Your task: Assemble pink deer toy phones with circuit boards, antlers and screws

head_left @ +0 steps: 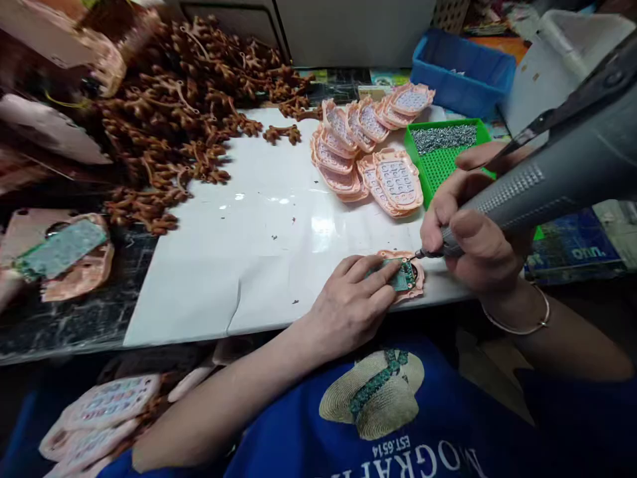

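Note:
My right hand (478, 226) is wrapped round a grey electric screwdriver (547, 166) that slants in from the upper right. Its bit meets the edge of a green circuit board (404, 277) lying in a pink plastic shell (419, 292) at the table's front edge. With fingers stretched out flat, my left hand (355, 292) presses on the board and covers its left part. Whether a screw sits under the bit is too small to tell.
Pink keypad shells (398, 179) lie stacked beyond my hands, beside a green basket (438, 169) of screws. Behind it stands a blue bin (462, 73). Brown plastic parts (189, 99) heap at the back left. Another shell with a circuit board (70, 249) is at far left.

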`<state>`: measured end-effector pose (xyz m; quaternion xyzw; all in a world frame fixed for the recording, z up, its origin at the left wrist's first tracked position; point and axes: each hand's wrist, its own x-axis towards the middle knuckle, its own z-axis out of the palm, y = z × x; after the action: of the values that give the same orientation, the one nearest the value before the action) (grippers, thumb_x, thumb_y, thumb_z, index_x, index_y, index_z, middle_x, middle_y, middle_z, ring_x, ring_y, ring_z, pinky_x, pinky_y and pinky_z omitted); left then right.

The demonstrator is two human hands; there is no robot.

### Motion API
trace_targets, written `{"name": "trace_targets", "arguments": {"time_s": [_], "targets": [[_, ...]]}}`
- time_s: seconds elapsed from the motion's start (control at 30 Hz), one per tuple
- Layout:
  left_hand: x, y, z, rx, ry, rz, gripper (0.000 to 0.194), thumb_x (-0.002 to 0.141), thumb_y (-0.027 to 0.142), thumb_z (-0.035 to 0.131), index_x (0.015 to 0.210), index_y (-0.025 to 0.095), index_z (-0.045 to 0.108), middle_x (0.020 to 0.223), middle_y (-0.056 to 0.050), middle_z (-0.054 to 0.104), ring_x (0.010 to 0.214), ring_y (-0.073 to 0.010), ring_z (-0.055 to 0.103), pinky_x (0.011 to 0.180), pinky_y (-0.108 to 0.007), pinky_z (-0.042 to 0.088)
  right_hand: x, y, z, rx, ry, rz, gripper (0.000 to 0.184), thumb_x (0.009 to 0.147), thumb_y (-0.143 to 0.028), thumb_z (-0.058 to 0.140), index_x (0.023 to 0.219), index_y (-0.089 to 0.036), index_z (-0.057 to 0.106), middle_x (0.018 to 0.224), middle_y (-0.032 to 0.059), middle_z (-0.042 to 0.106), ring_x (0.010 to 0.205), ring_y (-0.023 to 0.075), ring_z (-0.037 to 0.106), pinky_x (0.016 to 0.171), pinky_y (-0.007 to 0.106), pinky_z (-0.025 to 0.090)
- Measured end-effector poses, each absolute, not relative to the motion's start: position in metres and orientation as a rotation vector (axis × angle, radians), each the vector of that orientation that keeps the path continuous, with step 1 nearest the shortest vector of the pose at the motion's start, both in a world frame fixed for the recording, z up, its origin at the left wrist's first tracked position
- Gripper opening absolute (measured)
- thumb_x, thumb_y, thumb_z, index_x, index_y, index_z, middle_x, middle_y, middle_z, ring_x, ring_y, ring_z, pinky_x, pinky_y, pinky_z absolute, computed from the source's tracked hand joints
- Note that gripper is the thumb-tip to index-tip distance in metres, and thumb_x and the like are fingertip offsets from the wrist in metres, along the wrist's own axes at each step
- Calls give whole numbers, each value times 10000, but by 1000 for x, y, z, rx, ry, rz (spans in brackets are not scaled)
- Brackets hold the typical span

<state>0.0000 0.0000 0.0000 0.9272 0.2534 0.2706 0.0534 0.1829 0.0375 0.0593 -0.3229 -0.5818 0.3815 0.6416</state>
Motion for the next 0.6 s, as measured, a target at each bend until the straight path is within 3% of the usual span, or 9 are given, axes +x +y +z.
{"name": "trace_targets", "arguments": {"time_s": [0.27,0.4,0.6], "targets": [[-1,0,2,2801,784,839,108,913,147,565,822,153,623,1305,-82,687,1147,-281,620,886,-416,526,182,39,58,-739,-1345,867,363,749,-438,806,1046,-336,623,709,-65,518,529,118,505,658,328,567],[0,0,3,2784,768,843,99,913,146,573,826,148,621,1302,-88,688,1138,-290,619,875,-422,526,184,39,57,-780,-1387,878,284,770,-477,778,947,-336,607,708,-54,522,569,128,544,612,310,560],[0,1,2,2772,752,846,79,916,128,566,867,144,625,1301,-83,689,1150,-289,606,896,-426,520,184,44,52,-642,-1442,851,240,816,-376,749,896,-295,537,671,-70,493,514,115,498,554,314,509]]}}
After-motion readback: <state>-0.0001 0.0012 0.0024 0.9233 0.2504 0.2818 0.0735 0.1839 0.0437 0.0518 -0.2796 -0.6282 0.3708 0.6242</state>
